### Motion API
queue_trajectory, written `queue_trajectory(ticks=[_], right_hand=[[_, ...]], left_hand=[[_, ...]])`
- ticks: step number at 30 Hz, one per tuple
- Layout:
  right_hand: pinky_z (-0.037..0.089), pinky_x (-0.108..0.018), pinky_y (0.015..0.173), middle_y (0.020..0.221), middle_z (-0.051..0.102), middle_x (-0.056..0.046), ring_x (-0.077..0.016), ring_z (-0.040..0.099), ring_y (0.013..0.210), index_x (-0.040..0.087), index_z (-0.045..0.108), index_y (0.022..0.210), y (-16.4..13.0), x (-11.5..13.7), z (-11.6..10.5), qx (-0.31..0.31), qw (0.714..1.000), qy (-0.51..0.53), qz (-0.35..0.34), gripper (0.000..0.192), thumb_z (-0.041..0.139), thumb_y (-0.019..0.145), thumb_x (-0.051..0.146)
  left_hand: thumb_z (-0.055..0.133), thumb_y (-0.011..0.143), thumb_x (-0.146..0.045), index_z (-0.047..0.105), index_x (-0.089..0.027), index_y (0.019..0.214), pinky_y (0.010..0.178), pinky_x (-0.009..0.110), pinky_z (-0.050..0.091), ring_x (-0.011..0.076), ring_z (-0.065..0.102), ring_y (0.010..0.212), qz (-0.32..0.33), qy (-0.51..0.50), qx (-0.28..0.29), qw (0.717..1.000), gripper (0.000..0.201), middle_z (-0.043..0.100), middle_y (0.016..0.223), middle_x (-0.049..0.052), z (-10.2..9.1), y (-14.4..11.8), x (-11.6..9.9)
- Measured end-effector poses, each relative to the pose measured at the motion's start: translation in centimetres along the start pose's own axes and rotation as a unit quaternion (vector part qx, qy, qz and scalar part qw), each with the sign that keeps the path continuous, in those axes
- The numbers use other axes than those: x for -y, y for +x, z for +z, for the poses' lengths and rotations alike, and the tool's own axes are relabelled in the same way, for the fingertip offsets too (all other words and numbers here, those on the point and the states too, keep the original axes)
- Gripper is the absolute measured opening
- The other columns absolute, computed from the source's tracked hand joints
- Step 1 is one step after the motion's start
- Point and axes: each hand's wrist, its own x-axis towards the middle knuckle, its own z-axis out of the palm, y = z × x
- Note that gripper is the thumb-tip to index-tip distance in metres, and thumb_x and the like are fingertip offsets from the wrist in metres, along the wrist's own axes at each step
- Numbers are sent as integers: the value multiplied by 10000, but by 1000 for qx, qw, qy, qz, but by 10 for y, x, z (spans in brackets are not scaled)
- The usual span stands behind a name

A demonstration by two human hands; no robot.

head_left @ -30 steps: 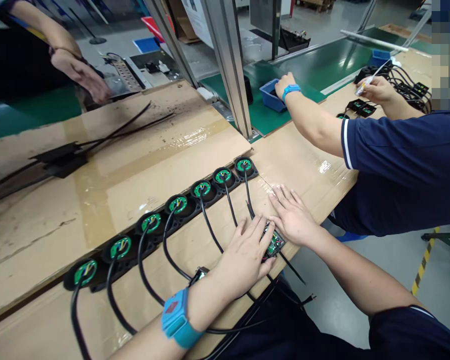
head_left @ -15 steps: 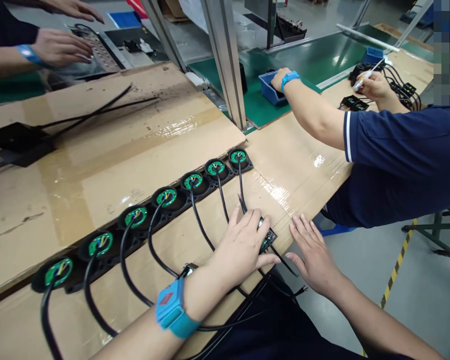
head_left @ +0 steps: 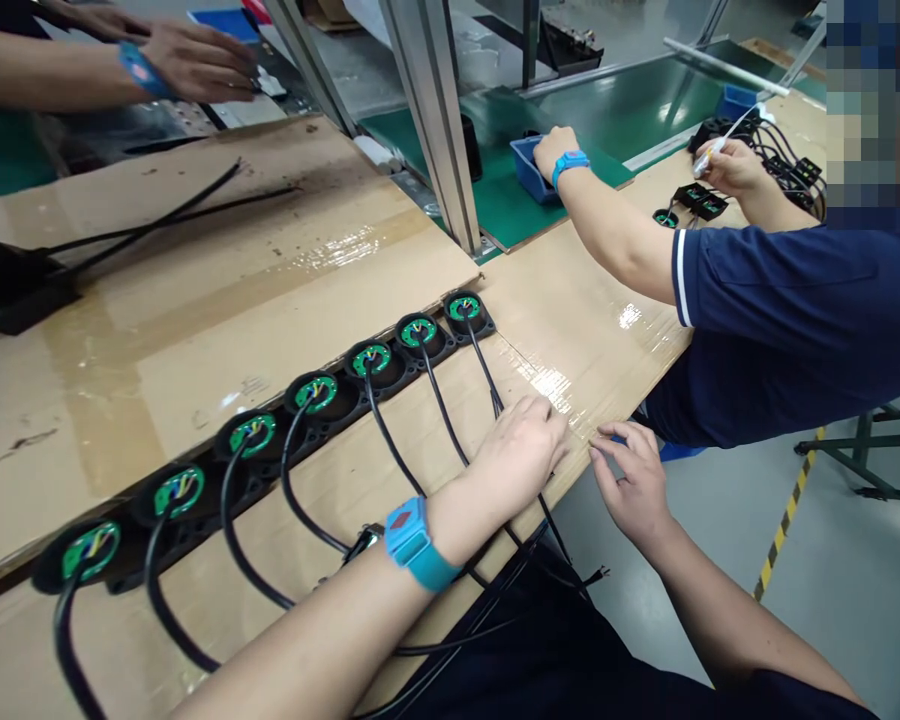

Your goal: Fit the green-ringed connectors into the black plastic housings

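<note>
Our left hand has drawn its fingers in from a flat spread to a curl, over the near part of the tan cardboard-covered worktop. The small rectangular green circuit board in a black casing, in sight under those fingers half a second ago, is now hidden, presumably beneath them; we cannot tell whether they grip it. Our right hand now has its fingers bent, raised by the near edge, with nothing visible in them. To us this suggests a shift from steadying the board to handling it. Left of our left hand runs the row of seven round black plastic housings with green boards inside, their black round cables trailing nearward. At far right, a co-worker's hand reaches into a blue plastic bin.
</note>
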Motion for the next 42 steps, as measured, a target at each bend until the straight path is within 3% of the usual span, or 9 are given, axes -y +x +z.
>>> queue_trajectory(ticks=[8,13,16,19,24,28,31,37,42], right_hand=[[496,-453,944,1171,640,-73,-231,550,1100,228,722,1005,1,-6,2,6,999,42,17,146,651,914,138],[481,-470,961,1256,601,-95,-251,529,1140,216,709,1086,-2,-6,-4,42,999,19,-11,214,631,912,118],[460,-502,989,1347,552,-120,-280,496,1203,207,686,1183,-6,-5,-9,75,996,-23,-30,285,613,921,123],[451,-518,1005,1406,508,-136,-298,472,1244,204,657,1252,-10,-5,-14,102,993,-48,-33,325,610,934,158],[439,-508,1046,1441,479,-150,-288,451,1304,204,627,1304,-9,5,-15,101,994,-34,-25,346,537,972,169],[336,-598,1136,1661,145,-158,-381,209,1506,284,521,1461,3,13,-12,211,970,-101,-61,464,540,1005,370],[262,-629,1175,1686,-33,-148,-407,59,1542,327,401,1546,15,6,-9,259,950,-164,-61,604,537,987,512],[237,-616,1203,1681,-45,-172,-387,49,1547,223,365,1570,17,-6,-8,209,953,-216,-28,677,514,988,536],[248,-654,1185,1685,14,-158,-393,47,1546,256,400,1551,15,5,-8,234,954,-180,-48,658,531,978,551]], left_hand=[[424,996,-156,669,-165,899,689,289,450,171,535,764,22,-25,41,999,264,535,853,38,15,22,-4],[441,991,-154,682,-128,1031,815,389,485,256,551,950,46,67,20,996,246,572,961,99,11,-5,-12],[535,989,-370,659,-124,1220,952,507,473,350,517,1184,50,72,-11,996,359,582,1184,177,12,-15,-11],[582,945,-511,655,-144,1272,1108,607,367,407,388,1393,59,64,-23,996,496,472,1455,219,14,-17,-6],[638,903,-538,615,-108,1323,1161,605,344,380,488,1350,47,67,-21,996,601,545,1408,246,13,-27,0],[691,860,-547,538,-122,1411,1160,628,355,405,424,1425,20,78,-39,996,712,474,1490,273,13,-45,6],[732,832,-538,470,-169,1477,1171,640,342,405,350,1479,10,71,-45,996,788,394,1561,264,16,-55,12],[707,850,-550,432,-180,1505,1193,636,322,392,263,1522,6,49,-32,998,801,321,1607,255,15,-64,13],[685,870,-545,468,-151,1474,1171,642,358,404,282,1512,13,37,-56,998,753,336,1598,260,1,-88,14]])
